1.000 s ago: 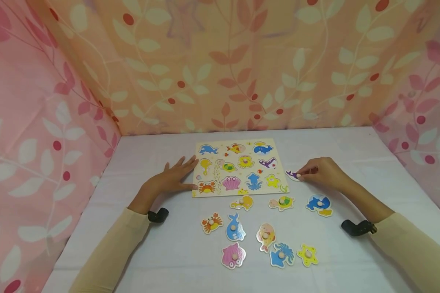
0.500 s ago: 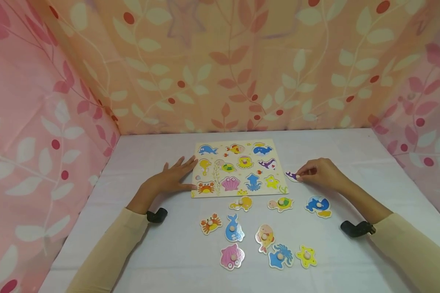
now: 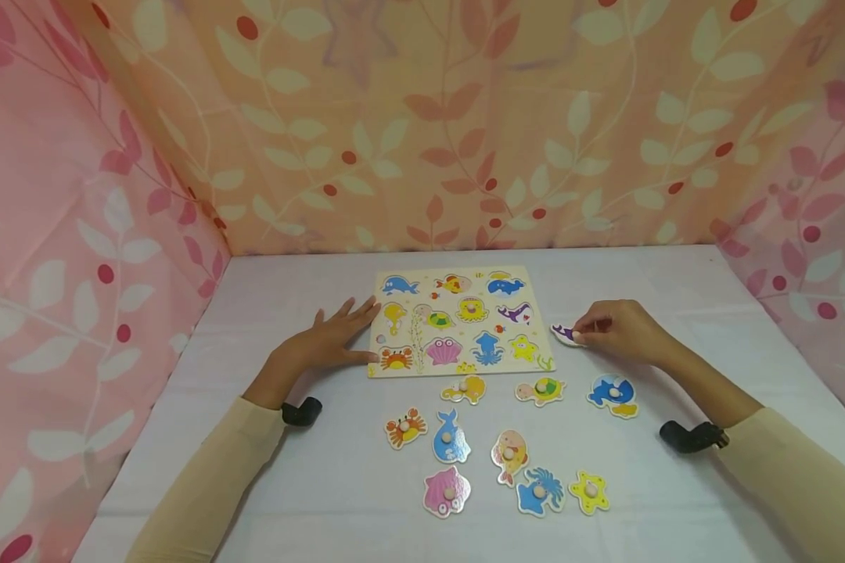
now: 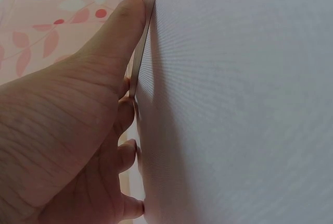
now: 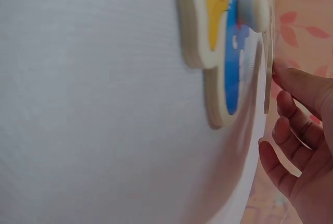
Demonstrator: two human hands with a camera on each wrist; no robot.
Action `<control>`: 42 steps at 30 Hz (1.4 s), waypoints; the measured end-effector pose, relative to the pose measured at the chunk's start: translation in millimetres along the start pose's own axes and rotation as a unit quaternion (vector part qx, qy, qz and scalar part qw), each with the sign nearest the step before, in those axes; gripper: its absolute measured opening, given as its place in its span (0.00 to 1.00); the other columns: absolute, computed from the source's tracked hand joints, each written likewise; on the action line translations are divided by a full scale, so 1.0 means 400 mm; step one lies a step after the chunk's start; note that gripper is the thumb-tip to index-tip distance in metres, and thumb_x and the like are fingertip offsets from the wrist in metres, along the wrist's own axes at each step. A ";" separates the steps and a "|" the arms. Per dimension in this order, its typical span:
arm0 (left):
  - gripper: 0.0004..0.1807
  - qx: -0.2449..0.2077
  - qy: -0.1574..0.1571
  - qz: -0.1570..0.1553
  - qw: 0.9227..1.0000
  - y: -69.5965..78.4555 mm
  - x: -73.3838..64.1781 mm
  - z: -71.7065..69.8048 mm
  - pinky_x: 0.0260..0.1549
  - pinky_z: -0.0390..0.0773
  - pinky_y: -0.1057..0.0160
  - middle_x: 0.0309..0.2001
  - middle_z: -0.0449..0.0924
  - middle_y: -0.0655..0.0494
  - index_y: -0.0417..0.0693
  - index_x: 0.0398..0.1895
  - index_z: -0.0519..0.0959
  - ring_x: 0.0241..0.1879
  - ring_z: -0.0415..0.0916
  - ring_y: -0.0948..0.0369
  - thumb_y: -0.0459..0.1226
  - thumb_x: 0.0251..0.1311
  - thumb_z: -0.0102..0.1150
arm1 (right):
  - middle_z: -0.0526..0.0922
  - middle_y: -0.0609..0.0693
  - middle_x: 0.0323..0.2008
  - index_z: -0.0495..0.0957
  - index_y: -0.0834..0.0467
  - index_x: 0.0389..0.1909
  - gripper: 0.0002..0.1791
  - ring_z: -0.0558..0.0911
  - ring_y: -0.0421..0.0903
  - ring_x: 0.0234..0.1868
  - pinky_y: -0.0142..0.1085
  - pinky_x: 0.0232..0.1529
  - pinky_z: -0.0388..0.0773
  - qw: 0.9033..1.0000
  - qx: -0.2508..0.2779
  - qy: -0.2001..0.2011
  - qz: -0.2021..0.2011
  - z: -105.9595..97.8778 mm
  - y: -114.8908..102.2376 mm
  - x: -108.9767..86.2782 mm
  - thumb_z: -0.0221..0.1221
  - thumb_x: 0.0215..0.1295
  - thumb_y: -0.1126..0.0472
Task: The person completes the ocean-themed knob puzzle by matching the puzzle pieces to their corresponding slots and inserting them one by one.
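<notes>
A wooden peg puzzle board (image 3: pixel 433 374) with printed sea animals lies on the white cloth. My left hand (image 3: pixel 329 338) rests at its left side, fingers spread, with fingertips and thumb at the edge; the left wrist view shows the thumb (image 4: pixel 117 34) along the board's edge. Just right of the board, my right hand (image 3: pixel 623 332) pinches a purple whale puzzle piece (image 3: pixel 563 335), its knob mostly covered by the fingers. In the right wrist view that piece (image 5: pixel 268 86) is seen edge-on. The octopus piece (image 3: pixel 471 310) sits in the board with its knob up.
Several knobbed pieces lie in front of the board, among them a turtle (image 3: pixel 551 389), a blue whale (image 3: pixel 605 389), a crab (image 3: pixel 411 422), a pink shell (image 3: pixel 436 489), a squid (image 3: pixel 551 483) and a starfish (image 3: pixel 598 485). Patterned curtains (image 3: pixel 429 156) stand behind and at both sides.
My right hand keeps its pinch on the purple whale piece, which has tilted slightly and shows more of its pale edge. My left hand stays at the board's edge.
</notes>
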State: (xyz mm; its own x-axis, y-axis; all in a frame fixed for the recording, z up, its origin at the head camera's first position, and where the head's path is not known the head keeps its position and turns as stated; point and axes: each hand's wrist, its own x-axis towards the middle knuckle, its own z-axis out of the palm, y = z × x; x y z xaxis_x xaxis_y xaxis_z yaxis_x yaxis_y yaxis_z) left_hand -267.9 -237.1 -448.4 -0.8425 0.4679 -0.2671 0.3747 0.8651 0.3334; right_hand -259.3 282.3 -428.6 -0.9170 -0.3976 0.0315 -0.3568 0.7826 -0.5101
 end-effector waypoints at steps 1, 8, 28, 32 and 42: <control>0.57 0.000 0.000 0.001 1.000 0.000 -0.001 -0.001 0.68 0.29 0.26 0.83 0.34 0.61 0.62 0.83 0.42 0.81 0.27 0.46 0.69 0.58 0.59 | 0.85 0.43 0.32 0.90 0.53 0.39 0.07 0.76 0.46 0.34 0.32 0.35 0.75 1.000 -0.001 0.002 -0.002 -0.003 0.000 0.003 0.73 0.60 0.59; 0.56 0.002 0.000 0.001 1.000 0.003 -0.003 -0.003 0.68 0.30 0.26 0.83 0.34 0.61 0.61 0.83 0.42 0.81 0.27 0.46 0.67 0.59 0.60 | 0.86 0.43 0.32 0.90 0.54 0.39 0.08 0.75 0.47 0.33 0.32 0.32 0.74 1.000 0.001 0.007 -0.017 -0.011 -0.010 0.022 0.74 0.59 0.59; 0.57 -0.004 0.001 -0.006 1.000 0.007 -0.005 -0.003 0.69 0.29 0.28 0.83 0.33 0.62 0.63 0.83 0.42 0.81 0.27 0.46 0.67 0.59 0.61 | 0.83 0.43 0.30 0.90 0.55 0.41 0.09 0.75 0.47 0.34 0.36 0.35 0.75 0.999 -0.008 -0.022 -0.044 0.006 -0.089 0.119 0.73 0.60 0.59; 0.56 -0.002 0.001 -0.005 1.000 0.004 -0.005 -0.003 0.69 0.29 0.28 0.83 0.33 0.62 0.63 0.83 0.42 0.81 0.27 0.46 0.67 0.59 0.60 | 0.83 0.44 0.30 0.90 0.54 0.41 0.09 0.75 0.47 0.35 0.37 0.36 0.75 0.999 -0.007 -0.032 -0.043 0.014 -0.101 0.143 0.73 0.60 0.58; 0.56 -0.007 -0.001 -0.009 1.000 0.002 -0.001 0.002 0.69 0.27 0.28 0.83 0.32 0.63 0.64 0.83 0.42 0.81 0.26 0.48 0.66 0.60 0.61 | 0.83 0.45 0.29 0.90 0.54 0.37 0.05 0.75 0.47 0.34 0.39 0.37 0.72 0.997 0.001 -0.058 -0.055 0.035 -0.111 0.193 0.72 0.61 0.59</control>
State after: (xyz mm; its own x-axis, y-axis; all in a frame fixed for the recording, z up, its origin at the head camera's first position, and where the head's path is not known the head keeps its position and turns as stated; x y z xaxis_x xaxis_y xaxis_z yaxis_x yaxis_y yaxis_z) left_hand -267.0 -236.2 -448.7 -0.8484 0.4521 -0.2755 0.3536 0.8712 0.3405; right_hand -311.8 210.3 -415.4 -0.8457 -0.5335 -0.0116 -0.4536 0.7301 -0.5111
